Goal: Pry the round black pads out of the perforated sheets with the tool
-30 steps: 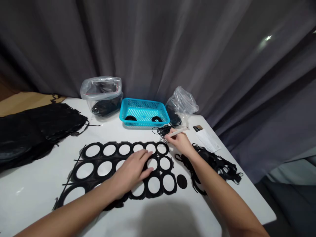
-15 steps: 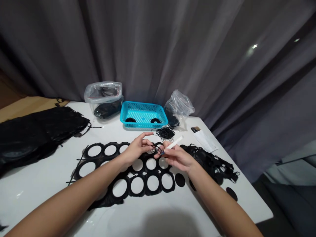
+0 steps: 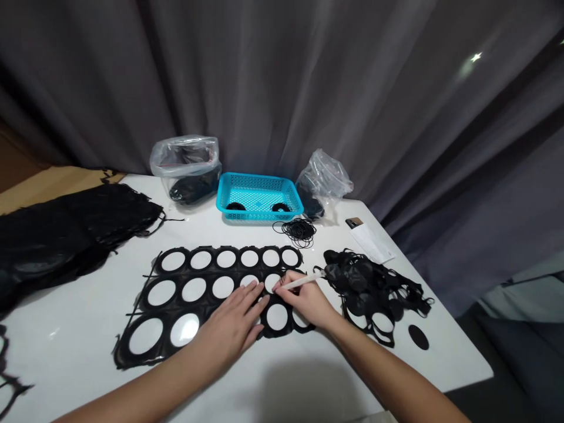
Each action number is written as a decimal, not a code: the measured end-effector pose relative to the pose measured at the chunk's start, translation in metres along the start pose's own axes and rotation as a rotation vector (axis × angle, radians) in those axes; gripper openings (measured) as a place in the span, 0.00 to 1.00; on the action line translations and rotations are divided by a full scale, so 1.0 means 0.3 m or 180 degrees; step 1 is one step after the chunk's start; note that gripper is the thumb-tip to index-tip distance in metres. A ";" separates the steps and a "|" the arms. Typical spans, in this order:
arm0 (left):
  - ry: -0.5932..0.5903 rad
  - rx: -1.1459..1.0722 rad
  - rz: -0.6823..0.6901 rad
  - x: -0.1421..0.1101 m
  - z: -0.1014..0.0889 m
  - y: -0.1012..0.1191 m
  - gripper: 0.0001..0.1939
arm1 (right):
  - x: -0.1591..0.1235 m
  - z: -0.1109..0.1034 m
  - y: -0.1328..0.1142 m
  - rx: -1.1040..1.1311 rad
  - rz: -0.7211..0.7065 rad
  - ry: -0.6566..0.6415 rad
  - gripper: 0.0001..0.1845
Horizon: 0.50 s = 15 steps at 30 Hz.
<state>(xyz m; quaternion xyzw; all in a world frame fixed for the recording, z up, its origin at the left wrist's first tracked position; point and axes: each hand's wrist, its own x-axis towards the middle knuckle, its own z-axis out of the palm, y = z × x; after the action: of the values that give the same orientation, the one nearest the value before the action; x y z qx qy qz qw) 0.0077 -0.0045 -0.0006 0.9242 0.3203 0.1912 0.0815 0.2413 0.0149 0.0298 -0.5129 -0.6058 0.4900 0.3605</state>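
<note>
A black rubber-like sheet (image 3: 178,282) with rows of round holes lies on the white table. My left hand (image 3: 235,314) presses flat on it, palm down and fingers stretched out, holding nothing. Close beside those fingertips, my right hand (image 3: 304,296) grips a slim white pen-like tool (image 3: 304,281) at an upper-right slant. Its working tip is hidden by my fingers, over the rim of a hole in the middle row. Behind the sheet is a loose heap of thin black rings (image 3: 301,231).
A blue basket (image 3: 259,216) with black rings stands at the back between two clear plastic bags (image 3: 185,167) (image 3: 328,176). To the right lie black scraps (image 3: 365,282), a black disc (image 3: 418,336), a phone (image 3: 353,222) and white paper (image 3: 373,242). Black sheets (image 3: 74,235) are stacked left.
Both hands have come down onto the sheet. My left hand has let go of the thin black loops and now lies flat. The white tool stays in my right hand.
</note>
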 end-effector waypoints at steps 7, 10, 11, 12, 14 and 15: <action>-0.0065 0.0249 0.0017 0.017 -0.008 0.004 0.25 | -0.014 0.026 0.020 -0.0670 -0.0365 0.0037 0.09; -0.0049 0.0166 -0.0026 0.017 -0.011 0.009 0.26 | -0.010 0.020 0.020 -0.0856 -0.0478 0.0032 0.08; -0.0045 0.0141 -0.0038 0.017 -0.011 0.010 0.26 | -0.012 0.020 0.019 -0.0920 -0.0538 0.0019 0.08; -0.0044 0.0118 -0.0045 0.017 -0.012 0.011 0.26 | -0.016 0.022 0.018 -0.0994 -0.0615 -0.0005 0.08; -0.0042 0.0083 -0.0045 0.019 -0.012 0.011 0.26 | -0.027 0.030 0.017 -0.1246 -0.0869 -0.0127 0.08; -0.0041 0.0071 -0.0049 0.020 -0.013 0.011 0.26 | -0.032 0.034 0.018 -0.1454 -0.1043 -0.0238 0.07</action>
<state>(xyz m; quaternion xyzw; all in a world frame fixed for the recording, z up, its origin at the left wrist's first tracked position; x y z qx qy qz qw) 0.0123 -0.0033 0.0055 0.9238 0.3290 0.1810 0.0747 0.2352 0.0031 0.0226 -0.4576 -0.7882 0.2945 0.2875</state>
